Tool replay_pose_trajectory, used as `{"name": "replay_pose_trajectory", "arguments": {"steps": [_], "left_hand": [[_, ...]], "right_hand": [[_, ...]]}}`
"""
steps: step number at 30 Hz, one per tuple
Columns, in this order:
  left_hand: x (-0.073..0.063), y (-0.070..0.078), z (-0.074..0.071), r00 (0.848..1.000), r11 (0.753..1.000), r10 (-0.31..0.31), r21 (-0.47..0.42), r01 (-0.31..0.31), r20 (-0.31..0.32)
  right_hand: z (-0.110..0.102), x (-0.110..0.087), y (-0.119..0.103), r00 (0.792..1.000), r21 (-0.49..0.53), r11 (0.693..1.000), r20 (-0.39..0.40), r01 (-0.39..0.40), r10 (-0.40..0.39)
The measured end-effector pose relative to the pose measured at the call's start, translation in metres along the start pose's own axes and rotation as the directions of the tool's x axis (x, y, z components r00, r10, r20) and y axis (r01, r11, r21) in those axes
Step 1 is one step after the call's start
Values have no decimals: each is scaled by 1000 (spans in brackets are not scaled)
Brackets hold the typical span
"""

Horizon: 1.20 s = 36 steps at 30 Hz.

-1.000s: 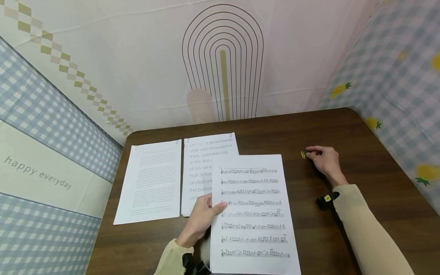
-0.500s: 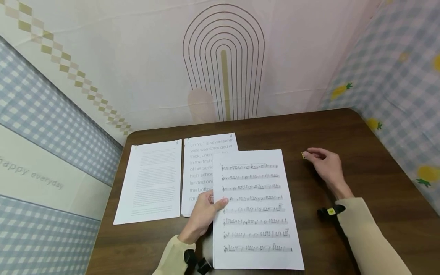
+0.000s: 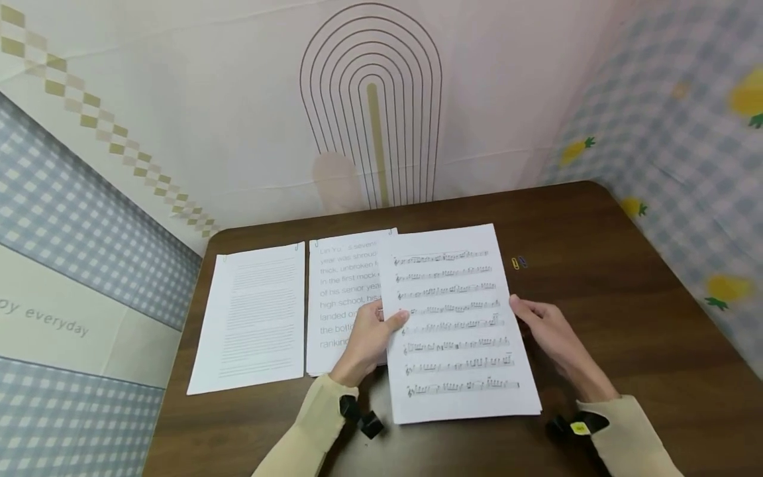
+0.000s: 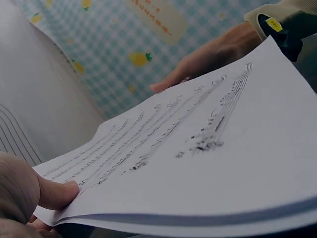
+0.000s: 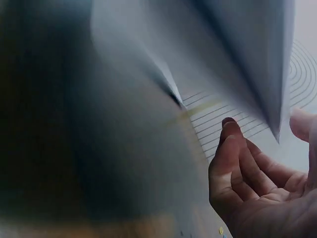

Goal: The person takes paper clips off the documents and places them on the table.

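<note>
My left hand (image 3: pixel 368 336) grips the left edge of a stack of sheet music (image 3: pixel 456 331), thumb on top and fingers underneath. In the left wrist view the stack's loose lower sheets fan apart slightly, and the left thumb (image 4: pixel 58 193) presses on the printed page. The right hand (image 3: pixel 553 334) is at the right edge of the stack, its thumb tip against the margin. From the right wrist view, its loosely bent fingers (image 5: pixel 247 168) stand apart from the paper's underside. Just beyond the stack's right edge lie a yellow paper clip (image 3: pixel 515 263) and a dark blue paper clip (image 3: pixel 522 261).
On the left of the wooden table (image 3: pixel 572 225) lies a sheet of small text (image 3: pixel 256 318). Beside it a large-print stack (image 3: pixel 334 298) is partly covered by the sheet music. Both carry clips at the top corners. A patterned cloth (image 3: pixel 238 99) hangs behind.
The right hand has left the paper clips and come back to the stack's right edge. The left hand has lifted the sheet music farther up and to the right. The head view has shifted slightly.
</note>
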<state>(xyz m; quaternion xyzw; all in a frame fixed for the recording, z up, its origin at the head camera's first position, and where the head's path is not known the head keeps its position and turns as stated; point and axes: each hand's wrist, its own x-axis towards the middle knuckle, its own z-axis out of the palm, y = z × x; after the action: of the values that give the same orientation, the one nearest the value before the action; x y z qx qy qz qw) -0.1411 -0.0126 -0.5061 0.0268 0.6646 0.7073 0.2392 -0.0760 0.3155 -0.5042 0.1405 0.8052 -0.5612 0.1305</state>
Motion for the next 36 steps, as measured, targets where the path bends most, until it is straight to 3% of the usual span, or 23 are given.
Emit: {"name": "replay_pose_trajectory", "arguments": {"steps": [9, 13, 17, 20, 26, 28, 32, 36], "left_hand": [[25, 4, 13, 999, 1000, 6, -13, -7, -31], [33, 4, 17, 1000, 1000, -2, -21, 2, -19], [37, 4, 19, 1000, 999, -28, 29, 28, -2], [35, 5, 16, 999, 996, -41, 82, 44, -34], [22, 7, -2, 996, 999, -28, 26, 30, -85], [16, 7, -10, 995, 999, -20, 45, 24, -101], [2, 12, -28, 986, 989, 18, 147, 7, -165], [-12, 18, -50, 957, 957, 77, 290, 8, -280]], "right_hand": [[-1, -19, 8, 999, 22, 1000, -37, -9, 10], [-1, -20, 7, 994, 10, 1000, -109, 23, -21], [-4, -18, 6, 982, -12, 999, -186, 30, -31], [-11, -14, 6, 975, -17, 1000, -218, 26, -29], [-23, 6, 9, 971, -32, 999, -237, 28, -35], [-26, 13, 10, 972, -45, 999, -233, 19, -29], [-26, 28, 9, 978, -80, 997, -209, -14, -3], [-24, 38, 7, 982, -113, 993, -188, -25, 3]]}}
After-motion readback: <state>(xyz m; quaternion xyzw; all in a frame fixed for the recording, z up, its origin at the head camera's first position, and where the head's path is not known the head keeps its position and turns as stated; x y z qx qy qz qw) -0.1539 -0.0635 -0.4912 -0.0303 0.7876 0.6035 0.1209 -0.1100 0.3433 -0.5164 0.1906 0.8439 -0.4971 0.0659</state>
